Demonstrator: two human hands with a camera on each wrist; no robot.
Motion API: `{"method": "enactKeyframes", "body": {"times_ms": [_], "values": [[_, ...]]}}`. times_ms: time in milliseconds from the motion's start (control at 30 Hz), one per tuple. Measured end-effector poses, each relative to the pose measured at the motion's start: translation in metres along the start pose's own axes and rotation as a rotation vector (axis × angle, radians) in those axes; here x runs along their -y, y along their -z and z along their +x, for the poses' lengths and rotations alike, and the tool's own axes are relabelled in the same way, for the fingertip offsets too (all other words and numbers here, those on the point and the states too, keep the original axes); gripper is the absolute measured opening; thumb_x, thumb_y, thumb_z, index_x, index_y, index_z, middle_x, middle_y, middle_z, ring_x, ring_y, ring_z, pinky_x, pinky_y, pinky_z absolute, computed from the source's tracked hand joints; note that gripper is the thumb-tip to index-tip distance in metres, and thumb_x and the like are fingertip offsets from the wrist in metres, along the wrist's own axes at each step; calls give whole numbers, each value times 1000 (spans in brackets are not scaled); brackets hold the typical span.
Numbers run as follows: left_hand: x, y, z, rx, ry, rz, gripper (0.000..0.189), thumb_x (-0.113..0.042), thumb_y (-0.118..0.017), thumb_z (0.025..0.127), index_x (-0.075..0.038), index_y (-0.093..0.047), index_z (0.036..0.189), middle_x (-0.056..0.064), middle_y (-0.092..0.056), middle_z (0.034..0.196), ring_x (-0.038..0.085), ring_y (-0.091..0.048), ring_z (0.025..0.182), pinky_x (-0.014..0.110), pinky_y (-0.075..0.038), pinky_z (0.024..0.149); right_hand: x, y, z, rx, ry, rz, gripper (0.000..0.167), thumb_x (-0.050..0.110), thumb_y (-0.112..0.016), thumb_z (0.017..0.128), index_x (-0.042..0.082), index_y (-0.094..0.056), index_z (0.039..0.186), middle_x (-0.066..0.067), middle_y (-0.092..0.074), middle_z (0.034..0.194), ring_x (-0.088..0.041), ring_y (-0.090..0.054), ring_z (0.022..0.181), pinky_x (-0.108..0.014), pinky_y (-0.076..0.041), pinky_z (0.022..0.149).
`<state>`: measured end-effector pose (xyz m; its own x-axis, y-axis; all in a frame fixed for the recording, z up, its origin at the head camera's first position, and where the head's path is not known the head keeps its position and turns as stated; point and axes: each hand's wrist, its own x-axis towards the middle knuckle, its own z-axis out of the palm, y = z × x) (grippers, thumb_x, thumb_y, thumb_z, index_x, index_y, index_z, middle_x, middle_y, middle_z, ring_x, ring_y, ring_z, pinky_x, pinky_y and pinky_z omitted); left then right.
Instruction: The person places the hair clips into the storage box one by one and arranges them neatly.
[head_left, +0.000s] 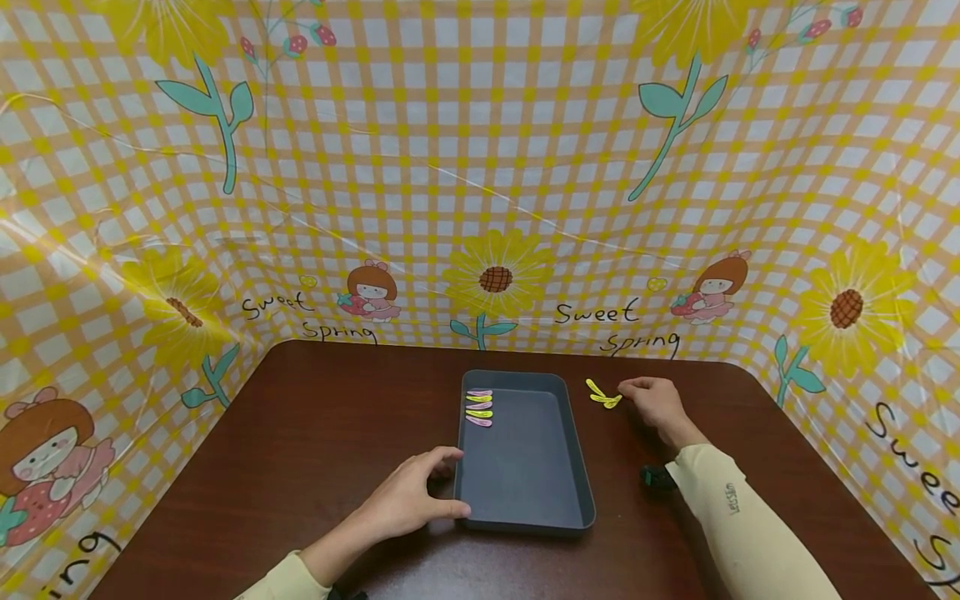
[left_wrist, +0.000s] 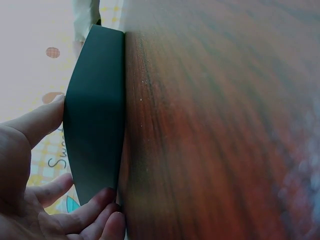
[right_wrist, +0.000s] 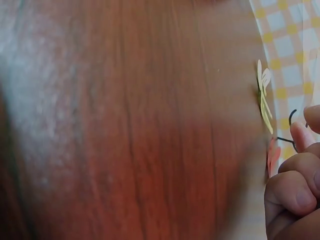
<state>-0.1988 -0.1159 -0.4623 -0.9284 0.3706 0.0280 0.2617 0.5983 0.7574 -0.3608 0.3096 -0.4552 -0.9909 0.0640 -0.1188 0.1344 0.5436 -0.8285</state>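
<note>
A dark grey tray (head_left: 517, 467) stands on the brown table. Along its left wall inside lies a column of several snap hair clips (head_left: 479, 414), lilac-pink and yellow by turns. My left hand (head_left: 401, 496) grips the tray's near left side, thumb at the rim; the left wrist view shows other fingers on the outer wall (left_wrist: 95, 115). To the right of the tray, my right hand (head_left: 656, 408) is down at a small pile of yellow hair clips (head_left: 602, 397), fingers bent. The right wrist view also shows reddish-pink clips (right_wrist: 273, 157) beside it. Whether its fingertips hold a clip is hidden.
A small dark object (head_left: 657, 477) sits by the right sleeve on the brown table (head_left: 360, 400). A checked cloth with sunflowers (head_left: 495, 279) rises along the table's back and sides.
</note>
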Motion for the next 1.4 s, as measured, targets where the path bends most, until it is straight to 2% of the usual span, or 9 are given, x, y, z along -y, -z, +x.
{"method": "enactKeyframes", "body": {"times_ms": [133, 467, 867, 1400], "values": [[0, 0, 0, 0, 0, 6, 75, -45, -85, 79, -16, -55, 141, 1, -64, 119, 25, -59, 115, 50, -47, 95, -5, 1, 0, -3, -17, 23, 47, 30, -55, 103, -6, -58, 134, 12, -43, 54, -8, -35, 48, -28, -37, 49], [-1, 0, -1, -2, -2, 11, 74, -45, -85, 79, -16, -55, 140, 1, -64, 118, 24, -59, 113, 49, -47, 95, -17, 3, 2, -32, -25, 101, 45, 23, -54, 104, -5, -54, 140, 13, -43, 51, -6, -32, 43, -25, -34, 45], [-2, -1, 0, -4, -3, 12, 74, -45, -85, 79, -16, -55, 140, 1, -65, 118, 25, -59, 114, 50, -47, 96, -22, 6, 7, 27, -52, 146, 52, 20, -52, 104, -7, -41, 148, 12, -41, 55, -6, -34, 47, -24, -34, 48], [-3, 1, -1, -5, -2, 6, 73, -44, -85, 79, -16, -55, 140, 3, -65, 121, 26, -60, 116, 51, -47, 97, -18, 7, 5, 45, -58, 130, 49, 24, -50, 106, -9, -48, 143, 12, -38, 53, -5, -32, 45, -23, -33, 47]]}}
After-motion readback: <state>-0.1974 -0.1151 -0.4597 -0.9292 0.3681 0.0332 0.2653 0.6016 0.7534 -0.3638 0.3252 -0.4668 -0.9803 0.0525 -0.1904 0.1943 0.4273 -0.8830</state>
